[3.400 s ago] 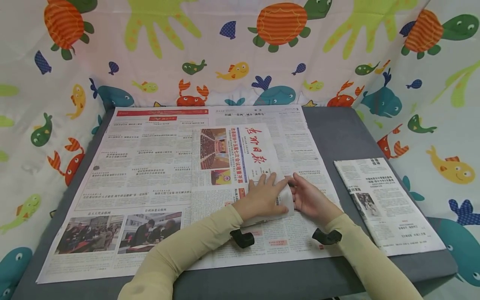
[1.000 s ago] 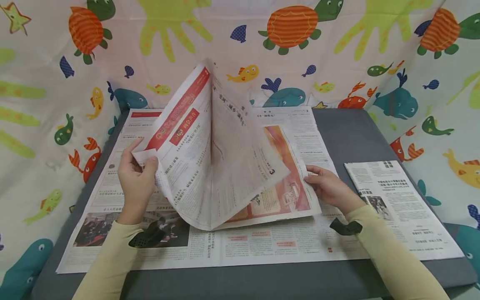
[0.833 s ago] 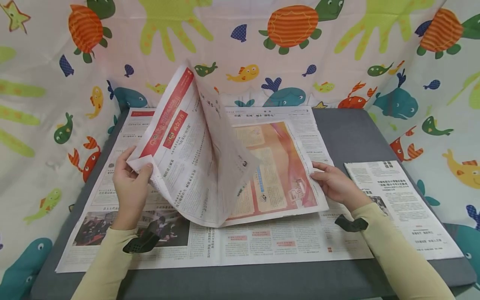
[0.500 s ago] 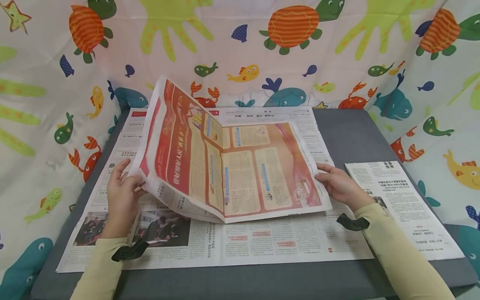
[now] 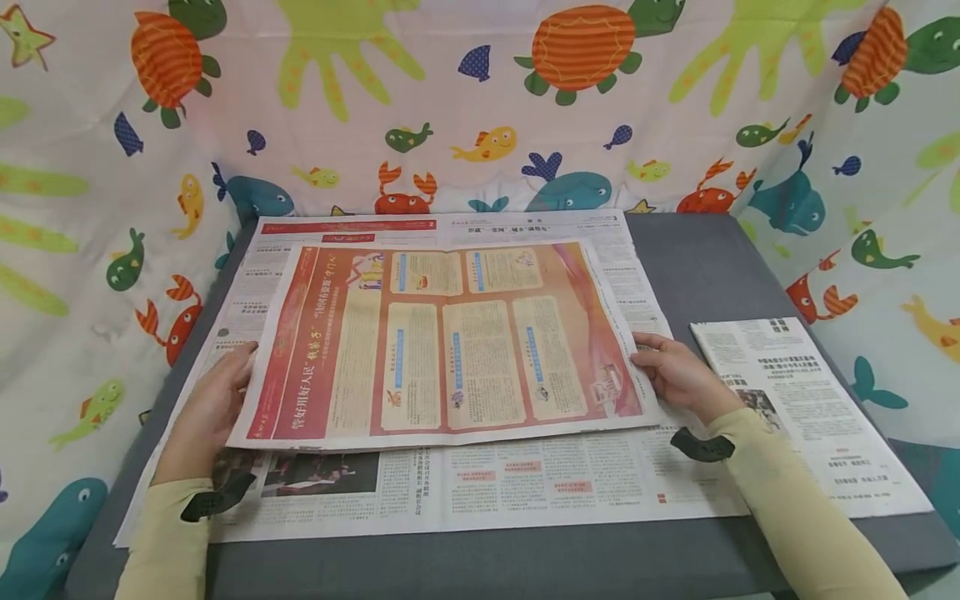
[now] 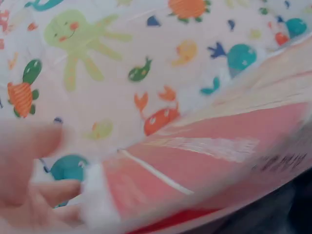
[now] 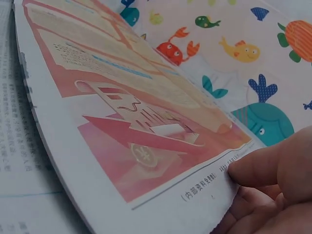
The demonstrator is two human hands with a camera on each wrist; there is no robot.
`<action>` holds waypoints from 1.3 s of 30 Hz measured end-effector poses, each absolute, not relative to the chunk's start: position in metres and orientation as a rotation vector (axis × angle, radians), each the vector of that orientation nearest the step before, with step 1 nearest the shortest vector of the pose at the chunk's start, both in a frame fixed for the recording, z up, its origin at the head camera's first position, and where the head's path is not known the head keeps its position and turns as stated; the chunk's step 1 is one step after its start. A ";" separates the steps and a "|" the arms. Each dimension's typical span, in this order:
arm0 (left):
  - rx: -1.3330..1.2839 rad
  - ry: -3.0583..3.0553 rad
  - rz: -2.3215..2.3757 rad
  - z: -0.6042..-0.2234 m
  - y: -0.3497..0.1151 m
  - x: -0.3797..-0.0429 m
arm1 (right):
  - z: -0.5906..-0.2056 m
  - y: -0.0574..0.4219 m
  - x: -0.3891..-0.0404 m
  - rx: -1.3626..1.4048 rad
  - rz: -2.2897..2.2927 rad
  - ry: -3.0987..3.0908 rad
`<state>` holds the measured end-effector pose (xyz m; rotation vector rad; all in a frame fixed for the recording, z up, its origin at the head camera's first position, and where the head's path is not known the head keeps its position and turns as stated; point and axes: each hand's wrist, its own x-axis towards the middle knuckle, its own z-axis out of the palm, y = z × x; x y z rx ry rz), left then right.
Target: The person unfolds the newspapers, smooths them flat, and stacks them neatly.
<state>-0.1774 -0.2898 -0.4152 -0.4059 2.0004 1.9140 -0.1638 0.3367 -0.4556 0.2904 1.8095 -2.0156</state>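
Observation:
A newspaper spread open to red and orange pages point(image 5: 480, 358) lies over the middle of a larger newspaper sheet point(image 5: 570, 500). At its right edge my right hand point(image 5: 678, 371) pinches the margin, the thumb on top and the fingers underneath, as the right wrist view shows. My left hand point(image 5: 213, 396) is beside the left edge, fingertips right at the margin. In the left wrist view the left thumb point(image 6: 34, 141) stands apart from the fingers, with no paper between them, and the picture is blurred. The near edge of the red pages point(image 6: 195, 165) bends upward there.
A folded newspaper point(image 5: 810, 433) lies at the right of the dark grey table point(image 5: 675, 258). Behind and along both sides hangs a white cloth point(image 5: 345, 133) printed with sea animals. Each wrist carries a black strap point(image 5: 701, 446).
The folded newspaper was lifted and opened out, its left half swinging over to the left and down flat. My left hand moved left and lower with it; my right stayed at the right edge.

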 end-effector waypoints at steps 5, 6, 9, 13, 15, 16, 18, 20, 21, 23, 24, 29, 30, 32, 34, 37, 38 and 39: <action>-0.298 2.341 1.511 -0.428 -0.291 -0.181 | -0.459 0.336 -0.163 0.285 -1.981 1.872; -0.284 2.383 1.460 -0.430 -0.291 -0.182 | -0.459 0.337 -0.163 0.283 -1.981 1.874; -0.275 2.487 1.330 -0.432 -0.289 -0.184 | -0.459 0.337 -0.162 0.303 -1.978 1.869; -0.274 2.567 1.234 -0.432 -0.287 -0.187 | -0.458 0.336 -0.162 0.311 -1.964 1.865; -0.274 2.574 1.227 -0.432 -0.287 -0.188 | -0.458 0.335 -0.162 0.310 -1.960 1.869; -0.280 2.570 1.233 -0.432 -0.287 -0.188 | -0.457 0.335 -0.162 0.308 -1.956 1.874; -0.297 2.562 1.248 -0.431 -0.286 -0.188 | -0.457 0.334 -0.162 0.308 -1.959 1.875; -0.303 2.556 1.255 -0.431 -0.286 -0.187 | -0.457 0.335 -0.162 0.304 -1.966 1.863; -0.306 2.558 1.256 -0.431 -0.286 -0.187 | -0.456 0.336 -0.162 0.302 -1.977 1.845; -0.309 2.567 1.253 -0.430 -0.285 -0.186 | -0.453 0.339 -0.162 0.281 -2.005 1.800; -0.311 2.572 1.257 -0.430 -0.284 -0.186 | -0.450 0.341 -0.162 0.255 -2.028 1.771; -0.373 2.593 1.309 -0.433 -0.280 -0.187 | -0.431 0.346 -0.160 -0.036 -2.266 1.409; -0.393 2.591 1.334 -0.433 -0.278 -0.188 | -0.428 0.347 -0.159 -0.120 -2.326 1.274; -0.434 2.578 1.395 -0.434 -0.273 -0.188 | -0.424 0.346 -0.158 -0.242 -2.416 0.976; -0.464 2.559 1.458 -0.434 -0.267 -0.188 | -0.422 0.342 -0.155 -0.300 -2.469 0.741; -0.483 2.529 1.545 -0.435 -0.257 -0.188 | -0.426 0.331 -0.150 -0.309 -2.499 0.635; -0.480 2.527 1.549 -0.434 -0.253 -0.188 | -0.429 0.326 -0.148 -0.318 -2.498 0.663; -0.474 2.520 1.553 -0.434 -0.249 -0.187 | -0.433 0.322 -0.146 -0.329 -2.492 0.699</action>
